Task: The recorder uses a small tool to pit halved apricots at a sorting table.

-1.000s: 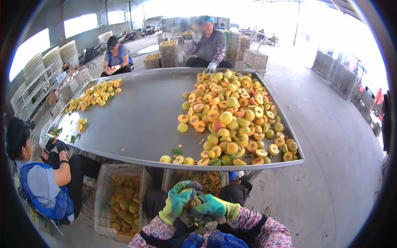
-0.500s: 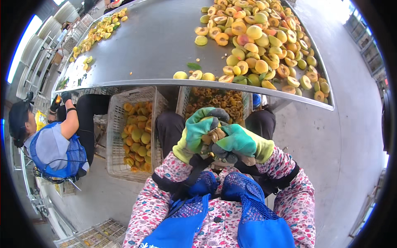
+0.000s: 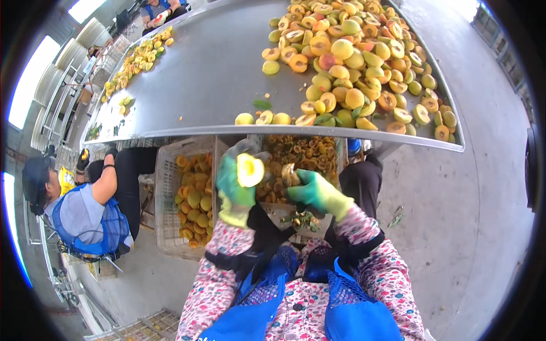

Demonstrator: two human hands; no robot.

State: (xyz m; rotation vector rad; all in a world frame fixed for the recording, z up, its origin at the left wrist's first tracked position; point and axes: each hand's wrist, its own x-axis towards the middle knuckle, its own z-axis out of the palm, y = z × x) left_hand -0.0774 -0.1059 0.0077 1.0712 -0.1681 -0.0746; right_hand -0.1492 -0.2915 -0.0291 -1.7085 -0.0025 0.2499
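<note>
My left hand [image 3: 234,184], in a green and yellow glove with dark fingertips, grips a peach half [image 3: 250,170], its pale yellow cut face upward. My right hand [image 3: 315,194], gloved alike, is closed around a small brown piece [image 3: 289,175]; its exact kind is unclear. Both hands are apart, just below the table edge. Under them stands a crate holding brownish-orange peach scraps [image 3: 301,153]. Leaf bits [image 3: 301,220] lie close to my lap. To the left, a pale plastic crate [image 3: 164,213] contains several peach halves [image 3: 196,199].
A metal table [image 3: 199,74] spans the front, its raised rim close to my hands. Peaches and halves [image 3: 352,62] are piled at its right, more fruit [image 3: 139,59] along its left. A co-worker in a blue vest [image 3: 91,219] sits at left; another person [image 3: 159,14] is farther back.
My hands were together around the brown piece and have parted. The left moved left and now shows a peach half; the right keeps the brown piece. The view has shifted slightly.
</note>
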